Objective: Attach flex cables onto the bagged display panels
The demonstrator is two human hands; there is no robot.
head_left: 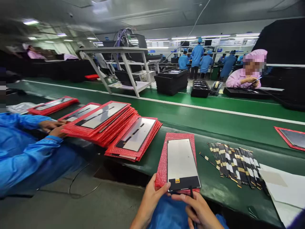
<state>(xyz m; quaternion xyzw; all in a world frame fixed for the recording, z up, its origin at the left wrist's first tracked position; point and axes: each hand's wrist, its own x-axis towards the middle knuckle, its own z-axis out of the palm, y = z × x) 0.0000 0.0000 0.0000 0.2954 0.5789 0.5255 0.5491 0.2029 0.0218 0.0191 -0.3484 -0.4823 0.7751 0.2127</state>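
Green belt counter (214, 121) under strip lights carries stacked red bubble-wrap sleeves (111, 127) and striped black-gold strips (238, 163). Left hand (152, 197) pinches the grey glass panel on red sleeve (181, 162) at the near edge; right hand (200, 211) fingers closed on its black tail.

Both hands are seen low in the view, brought close together at the near edge. The left hand (150, 197) is raised from the lower left, its forearm bare, with the thumb stretched forward and the fingers curled underneath. The right hand (199, 210) is held just beside it, back upward, its fingers bent and the fingertips pointed left toward the left thumb. The two hands are set nearly touching. Blue sleeves are glimpsed beneath the wrists.
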